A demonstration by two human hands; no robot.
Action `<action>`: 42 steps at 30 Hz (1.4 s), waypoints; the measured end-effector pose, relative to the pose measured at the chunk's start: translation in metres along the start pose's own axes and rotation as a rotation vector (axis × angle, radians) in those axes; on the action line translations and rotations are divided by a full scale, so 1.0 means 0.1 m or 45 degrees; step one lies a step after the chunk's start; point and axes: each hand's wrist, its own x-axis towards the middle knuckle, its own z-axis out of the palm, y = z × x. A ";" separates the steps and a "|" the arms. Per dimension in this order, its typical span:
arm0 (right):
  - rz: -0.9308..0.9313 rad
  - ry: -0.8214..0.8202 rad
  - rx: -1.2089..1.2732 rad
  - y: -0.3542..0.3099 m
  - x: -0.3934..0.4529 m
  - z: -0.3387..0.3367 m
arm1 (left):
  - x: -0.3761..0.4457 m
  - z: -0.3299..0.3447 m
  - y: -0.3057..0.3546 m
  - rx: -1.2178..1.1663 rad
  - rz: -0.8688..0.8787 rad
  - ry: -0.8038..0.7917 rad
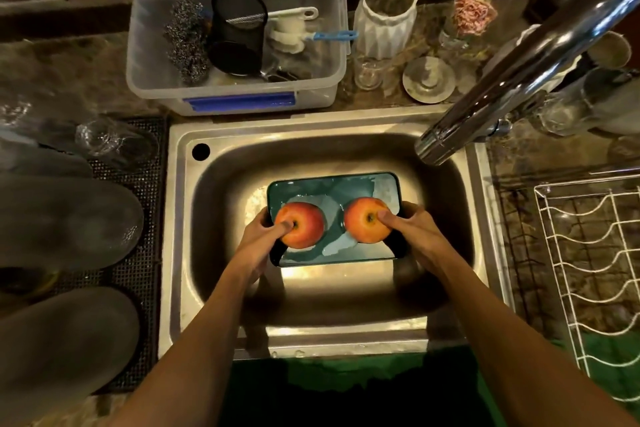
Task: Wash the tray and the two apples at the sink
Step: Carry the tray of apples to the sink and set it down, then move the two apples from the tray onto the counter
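Observation:
A teal rectangular tray (332, 185) is held over the steel sink (221, 184), with patches of water on its surface. Two red-orange apples sit on it side by side: the left apple (304, 225) and the right apple (363, 220). My left hand (258, 239) grips the tray's left edge, its thumb pressing on the left apple by the stem. My right hand (410, 232) grips the tray's right edge, its thumb pressing on the right apple. The fingers under the tray are hidden.
A chrome faucet (519, 69) reaches over the sink's back right corner; no water runs. Behind the sink stands a clear tub (239, 35) with scourers and brushes, plus a white vase (388, 14) and glassware. A wire rack (588, 274) is right, grey plates (65, 218) left.

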 end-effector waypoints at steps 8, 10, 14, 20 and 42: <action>0.024 -0.020 0.068 -0.01 -0.06 0.02 | 0.01 -0.01 0.01 0.014 -0.037 0.014; 0.019 -0.019 0.081 -0.02 -0.08 0.03 | 0.01 -0.01 0.01 0.024 -0.047 0.020; 0.021 -0.013 0.068 -0.03 -0.09 0.06 | 0.02 -0.02 0.01 0.054 -0.051 0.018; 0.033 -0.008 0.015 -0.02 -0.08 0.04 | 0.02 -0.03 -0.01 0.057 -0.062 0.015; -0.754 0.383 -1.106 0.31 -1.43 -0.10 | -0.51 0.23 0.05 0.563 0.304 0.277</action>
